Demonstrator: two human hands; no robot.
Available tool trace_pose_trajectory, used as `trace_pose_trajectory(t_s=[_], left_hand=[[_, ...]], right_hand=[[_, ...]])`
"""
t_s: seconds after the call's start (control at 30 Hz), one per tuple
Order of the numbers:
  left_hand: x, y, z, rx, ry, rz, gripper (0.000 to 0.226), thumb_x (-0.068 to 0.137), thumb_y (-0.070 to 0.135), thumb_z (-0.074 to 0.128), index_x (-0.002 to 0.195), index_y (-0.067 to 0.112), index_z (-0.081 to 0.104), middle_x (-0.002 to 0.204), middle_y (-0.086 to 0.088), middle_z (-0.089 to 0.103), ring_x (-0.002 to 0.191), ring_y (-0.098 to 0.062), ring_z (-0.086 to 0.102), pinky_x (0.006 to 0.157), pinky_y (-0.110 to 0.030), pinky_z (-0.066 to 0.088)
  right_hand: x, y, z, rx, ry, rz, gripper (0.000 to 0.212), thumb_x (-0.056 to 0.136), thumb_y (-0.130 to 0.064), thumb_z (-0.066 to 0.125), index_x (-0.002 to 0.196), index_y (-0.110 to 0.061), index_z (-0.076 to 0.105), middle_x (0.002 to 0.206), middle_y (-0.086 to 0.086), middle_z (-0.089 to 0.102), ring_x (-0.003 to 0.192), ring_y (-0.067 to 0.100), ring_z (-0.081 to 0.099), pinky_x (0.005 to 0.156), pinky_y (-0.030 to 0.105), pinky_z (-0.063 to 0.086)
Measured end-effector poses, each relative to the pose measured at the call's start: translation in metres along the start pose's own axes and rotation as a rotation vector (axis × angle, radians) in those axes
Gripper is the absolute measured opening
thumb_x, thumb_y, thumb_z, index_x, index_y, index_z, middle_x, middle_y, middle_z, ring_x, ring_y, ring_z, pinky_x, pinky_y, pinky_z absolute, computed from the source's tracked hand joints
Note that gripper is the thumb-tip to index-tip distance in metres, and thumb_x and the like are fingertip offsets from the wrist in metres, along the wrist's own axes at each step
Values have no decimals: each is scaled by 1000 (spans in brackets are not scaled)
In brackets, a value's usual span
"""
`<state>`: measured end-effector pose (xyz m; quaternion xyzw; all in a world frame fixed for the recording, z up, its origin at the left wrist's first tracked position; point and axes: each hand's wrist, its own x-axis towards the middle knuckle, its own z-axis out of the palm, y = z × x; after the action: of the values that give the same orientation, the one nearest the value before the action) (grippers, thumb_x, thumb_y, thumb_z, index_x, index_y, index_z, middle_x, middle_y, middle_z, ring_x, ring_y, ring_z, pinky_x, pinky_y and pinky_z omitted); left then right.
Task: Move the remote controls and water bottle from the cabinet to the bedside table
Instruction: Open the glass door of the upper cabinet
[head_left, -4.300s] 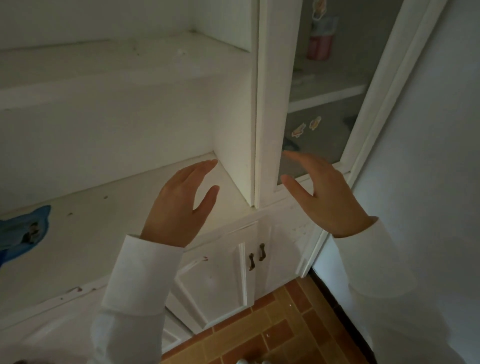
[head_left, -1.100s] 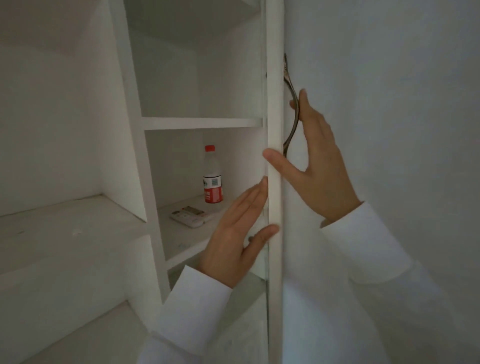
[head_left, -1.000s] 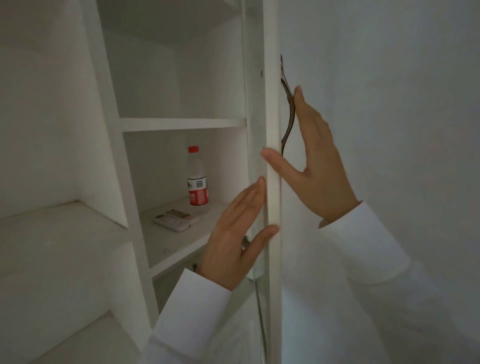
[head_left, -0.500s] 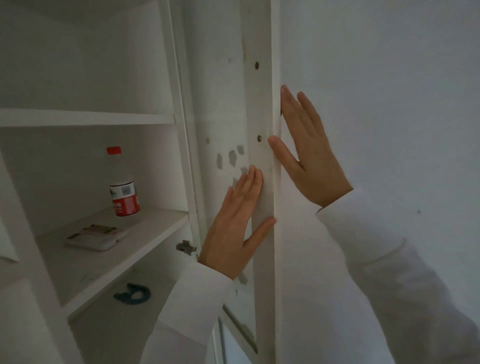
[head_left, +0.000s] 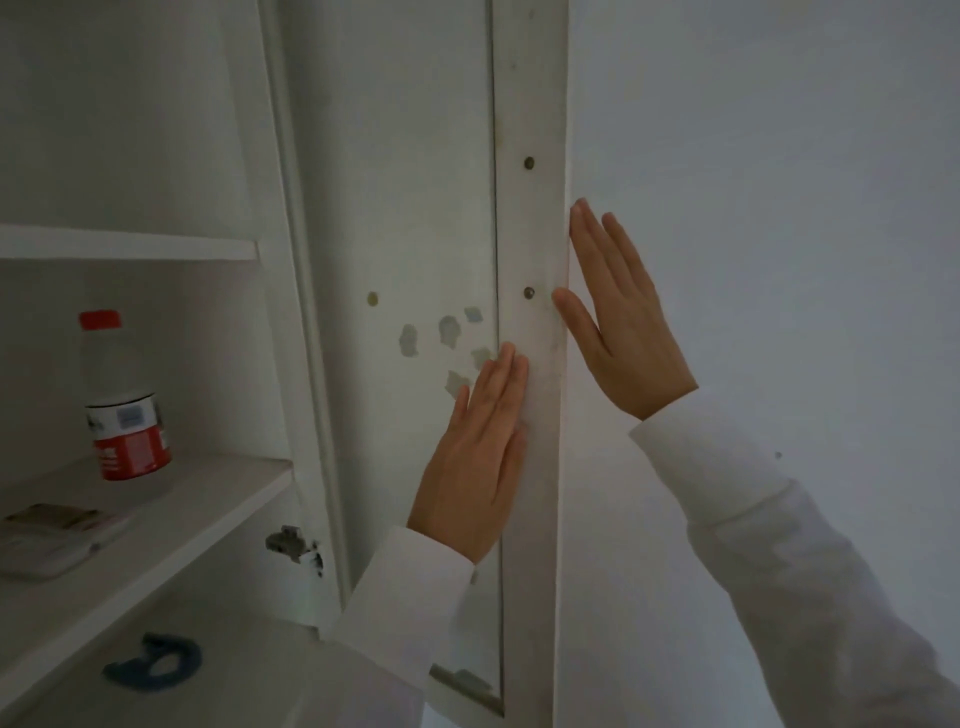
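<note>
Two hands flat on open cabinet door (head_left: 530, 218): left hand (head_left: 475, 457) with straight fingers pressed to inner frame, right hand (head_left: 618, 322) spread along outer edge, neither holding anything. Water bottle (head_left: 127, 400) upright on middle shelf (head_left: 208, 499); remote controls (head_left: 49, 538) lying just in front, near shelf lip. Risks: door swinging back once released; reaching sleeve toppling bottle or sweeping remotes off edge.

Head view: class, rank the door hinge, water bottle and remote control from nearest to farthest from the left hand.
From the left hand:
1. Door hinge, lower left, on the cabinet frame.
2. Water bottle, standing at the shelf's back.
3. Remote control, lying at the far left edge.
</note>
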<state>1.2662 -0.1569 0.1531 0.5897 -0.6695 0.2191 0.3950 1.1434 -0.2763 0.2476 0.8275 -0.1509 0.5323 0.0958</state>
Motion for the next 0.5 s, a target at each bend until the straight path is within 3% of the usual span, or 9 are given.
trace_pose_trajectory(t_s=[0.5], left_hand=[[50,-27,67,-11,-10,-56,54,102,24,23,150,20,0,159,9,-10,144,-3,-7,120,-30,2]], right_hand=[[23,79,41,8,-16,9,57,101,-30,33,151,-14,9,160,1,10,148,19,4,119,46,16]])
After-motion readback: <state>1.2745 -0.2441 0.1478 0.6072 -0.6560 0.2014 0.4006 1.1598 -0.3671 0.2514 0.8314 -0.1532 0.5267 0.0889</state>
